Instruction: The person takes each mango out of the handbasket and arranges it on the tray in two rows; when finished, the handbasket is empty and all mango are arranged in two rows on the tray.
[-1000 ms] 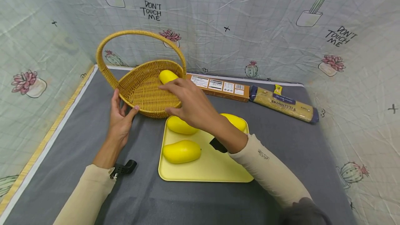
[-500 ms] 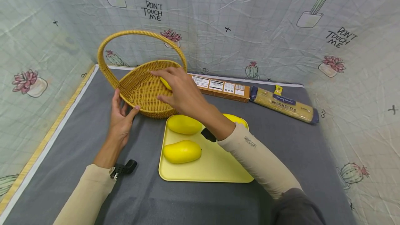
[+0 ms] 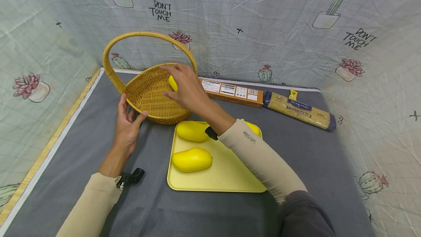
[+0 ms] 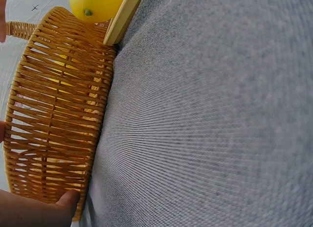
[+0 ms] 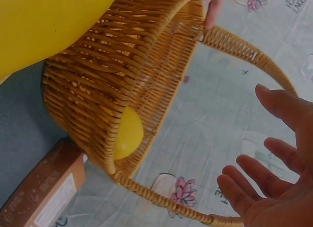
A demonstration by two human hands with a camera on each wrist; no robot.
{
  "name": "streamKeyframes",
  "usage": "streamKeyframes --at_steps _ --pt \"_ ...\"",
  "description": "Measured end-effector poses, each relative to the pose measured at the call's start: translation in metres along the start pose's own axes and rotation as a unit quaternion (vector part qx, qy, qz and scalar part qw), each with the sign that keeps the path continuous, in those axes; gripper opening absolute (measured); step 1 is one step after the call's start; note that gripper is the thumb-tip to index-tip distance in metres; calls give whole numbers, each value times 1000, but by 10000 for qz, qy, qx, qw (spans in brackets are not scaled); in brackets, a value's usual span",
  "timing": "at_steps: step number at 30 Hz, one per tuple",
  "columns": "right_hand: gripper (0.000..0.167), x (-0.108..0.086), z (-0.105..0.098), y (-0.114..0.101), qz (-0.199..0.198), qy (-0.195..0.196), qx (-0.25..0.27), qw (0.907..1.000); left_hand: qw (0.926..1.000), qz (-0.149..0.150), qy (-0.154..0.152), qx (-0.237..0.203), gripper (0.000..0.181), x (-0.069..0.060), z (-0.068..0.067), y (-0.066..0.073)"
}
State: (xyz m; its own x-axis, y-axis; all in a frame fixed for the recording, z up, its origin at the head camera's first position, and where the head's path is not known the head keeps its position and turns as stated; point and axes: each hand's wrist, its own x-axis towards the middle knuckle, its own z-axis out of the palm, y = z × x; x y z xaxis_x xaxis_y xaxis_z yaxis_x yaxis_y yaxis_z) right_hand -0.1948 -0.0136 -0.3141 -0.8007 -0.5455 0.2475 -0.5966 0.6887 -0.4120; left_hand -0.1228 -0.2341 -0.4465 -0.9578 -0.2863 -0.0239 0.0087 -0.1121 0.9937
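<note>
A wicker basket (image 3: 158,111) with a tall arched handle stands at the back left. My left hand (image 3: 126,131) grips its near left rim, the thumb on the rim; in the left wrist view the thumb (image 4: 68,200) lies against the weave. One yellow mango (image 3: 172,83) lies inside at the basket's right, partly hidden by my right hand (image 3: 189,89). That hand hovers over the basket's right side, fingers loosely spread and holding nothing, as the right wrist view shows. On the yellow tray (image 3: 217,178) in front lie a whole mango (image 3: 192,160), another mango (image 3: 191,131) behind it and a partly covered mango (image 3: 253,128).
Right of the basket a brown box (image 3: 230,92) lies along the back edge. Beside it are a spaghetti packet (image 3: 299,111) and a small yellow wrapper (image 3: 293,94). A printed cloth (image 3: 223,28) hangs behind the grey-covered table (image 3: 148,215).
My right hand has moved back and slightly left over the basket, its forearm following. More of the mango inside is now hidden. My left hand keeps its grip on the rim.
</note>
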Motion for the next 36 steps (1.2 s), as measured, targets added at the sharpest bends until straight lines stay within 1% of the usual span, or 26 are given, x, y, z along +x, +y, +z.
streamKeyframes --at_steps 6,13,18,28,36 --pt "75 10 9 8 37 35 43 10000 10000 1 20 -6 101 0 0 0" --pt "75 24 19 15 169 -35 37 9998 10000 -39 0 41 100 0 1 1" --pt "74 33 26 19 254 -3 93 9996 10000 -58 7 38 100 1 1 2" --pt "74 47 42 29 638 -22 222 9977 9999 -67 26 78 101 0 -1 2" --pt "79 56 54 32 986 -240 174 9947 9999 -94 13 130 100 -1 -1 3"
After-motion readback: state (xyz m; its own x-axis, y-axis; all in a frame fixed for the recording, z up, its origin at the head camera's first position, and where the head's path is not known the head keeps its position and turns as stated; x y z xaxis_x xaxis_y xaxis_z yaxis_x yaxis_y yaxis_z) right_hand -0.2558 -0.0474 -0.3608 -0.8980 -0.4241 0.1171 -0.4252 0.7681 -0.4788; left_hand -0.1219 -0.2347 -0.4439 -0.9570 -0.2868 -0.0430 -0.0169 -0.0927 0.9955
